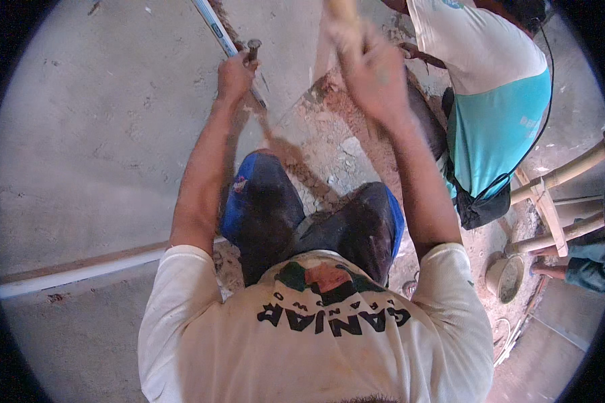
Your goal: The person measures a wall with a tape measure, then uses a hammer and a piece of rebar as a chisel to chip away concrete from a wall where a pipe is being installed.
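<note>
My left hand [234, 79] is closed round a steel chisel [254, 47], whose broad flattened head sticks up past my fingers. Its lower end is hidden by the hand. Right beside that hand a white-and-blue pipe [215, 27] runs along the grey wall. My right hand [376, 77], smeared by motion, is raised and grips a pale wooden handle [343, 13]. The far end of this tool lies outside the picture, so its head does not show. Broken rubble [329, 158] covers the ground in front of my bent knees.
Close on my right crouches another person [497, 127] in a white and turquoise shirt. Bamboo poles [561, 171] and a bucket [505, 279] stand beyond, near someone's legs [585, 265]. A white pipe [81, 274] runs along the wall at left.
</note>
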`<state>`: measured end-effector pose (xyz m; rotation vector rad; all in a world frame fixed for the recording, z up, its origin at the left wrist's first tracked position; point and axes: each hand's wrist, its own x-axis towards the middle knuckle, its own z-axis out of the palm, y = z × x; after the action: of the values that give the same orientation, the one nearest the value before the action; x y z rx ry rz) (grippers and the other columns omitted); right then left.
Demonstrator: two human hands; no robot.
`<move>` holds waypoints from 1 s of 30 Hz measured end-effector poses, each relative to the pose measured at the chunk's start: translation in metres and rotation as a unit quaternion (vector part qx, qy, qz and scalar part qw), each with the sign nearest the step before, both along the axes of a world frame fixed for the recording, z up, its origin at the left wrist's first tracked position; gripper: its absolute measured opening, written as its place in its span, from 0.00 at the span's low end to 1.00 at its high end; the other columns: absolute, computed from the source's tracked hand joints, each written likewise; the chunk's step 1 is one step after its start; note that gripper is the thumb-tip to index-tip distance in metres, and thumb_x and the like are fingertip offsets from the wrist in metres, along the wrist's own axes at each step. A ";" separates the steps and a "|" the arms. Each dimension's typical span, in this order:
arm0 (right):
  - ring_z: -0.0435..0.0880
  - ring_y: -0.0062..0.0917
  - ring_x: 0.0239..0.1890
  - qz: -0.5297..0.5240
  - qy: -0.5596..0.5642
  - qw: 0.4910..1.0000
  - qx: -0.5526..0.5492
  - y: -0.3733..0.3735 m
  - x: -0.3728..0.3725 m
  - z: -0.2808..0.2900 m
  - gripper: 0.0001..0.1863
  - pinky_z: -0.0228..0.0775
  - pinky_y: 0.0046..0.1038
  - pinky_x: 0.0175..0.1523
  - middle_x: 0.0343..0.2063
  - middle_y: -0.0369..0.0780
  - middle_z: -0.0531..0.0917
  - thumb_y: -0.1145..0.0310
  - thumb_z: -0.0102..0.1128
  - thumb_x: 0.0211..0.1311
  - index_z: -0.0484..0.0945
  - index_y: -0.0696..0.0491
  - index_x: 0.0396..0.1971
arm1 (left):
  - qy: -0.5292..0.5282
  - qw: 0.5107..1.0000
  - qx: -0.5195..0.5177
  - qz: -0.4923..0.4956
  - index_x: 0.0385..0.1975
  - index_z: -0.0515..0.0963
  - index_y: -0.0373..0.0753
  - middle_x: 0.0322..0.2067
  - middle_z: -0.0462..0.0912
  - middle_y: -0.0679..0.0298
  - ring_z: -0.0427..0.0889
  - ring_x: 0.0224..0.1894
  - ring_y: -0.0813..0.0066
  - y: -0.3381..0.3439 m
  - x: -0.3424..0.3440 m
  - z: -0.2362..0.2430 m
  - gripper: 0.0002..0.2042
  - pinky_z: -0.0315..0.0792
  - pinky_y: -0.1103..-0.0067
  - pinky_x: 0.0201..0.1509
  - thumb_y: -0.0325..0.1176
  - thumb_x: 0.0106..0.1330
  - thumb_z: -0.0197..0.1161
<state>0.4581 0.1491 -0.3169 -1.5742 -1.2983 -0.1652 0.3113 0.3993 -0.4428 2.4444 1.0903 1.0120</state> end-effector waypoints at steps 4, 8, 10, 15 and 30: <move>0.77 0.32 0.30 0.144 0.122 0.970 0.156 -0.013 0.001 0.048 0.17 0.69 0.32 0.36 0.27 0.47 0.79 0.60 0.52 0.65 0.74 0.61 0.39 | 0.011 1.000 0.019 0.004 0.35 0.79 0.38 0.27 0.82 0.51 0.82 0.33 0.52 -0.005 0.001 0.002 0.10 0.74 0.65 0.38 0.36 0.57 0.64; 0.80 0.54 0.32 -0.103 -0.001 0.995 -0.002 0.027 -0.021 -0.076 0.23 0.72 0.48 0.37 0.26 0.58 0.79 0.53 0.50 0.65 0.70 0.61 0.41 | -0.013 0.999 0.002 -0.035 0.34 0.79 0.38 0.27 0.82 0.50 0.82 0.34 0.51 -0.004 0.014 0.002 0.11 0.74 0.65 0.37 0.37 0.56 0.65; 0.80 0.55 0.31 -0.027 -0.011 0.985 -0.173 0.024 -0.015 -0.105 0.23 0.71 0.49 0.35 0.25 0.59 0.78 0.52 0.50 0.65 0.70 0.61 0.41 | 0.046 0.999 0.022 -0.014 0.35 0.79 0.37 0.28 0.82 0.50 0.82 0.34 0.51 0.003 0.005 -0.012 0.12 0.74 0.65 0.38 0.36 0.56 0.65; 0.80 0.55 0.29 0.047 0.050 0.993 -0.097 -0.002 -0.003 -0.019 0.23 0.71 0.49 0.35 0.28 0.60 0.78 0.53 0.51 0.64 0.70 0.61 0.43 | 0.020 0.999 0.033 -0.009 0.37 0.79 0.35 0.30 0.82 0.48 0.82 0.36 0.51 0.005 0.001 -0.002 0.13 0.74 0.65 0.40 0.35 0.56 0.66; 0.79 0.51 0.34 0.004 0.011 0.989 -0.147 -0.004 0.003 -0.062 0.19 0.70 0.44 0.38 0.29 0.55 0.79 0.56 0.53 0.64 0.72 0.59 0.40 | 0.005 0.999 0.046 0.000 0.41 0.79 0.35 0.32 0.83 0.49 0.83 0.37 0.52 0.004 0.004 -0.002 0.14 0.74 0.66 0.42 0.34 0.57 0.64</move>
<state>0.4614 0.1452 -0.3791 -1.8123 -1.3588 0.0524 0.3151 0.4032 -0.4443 2.5233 1.0701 1.0746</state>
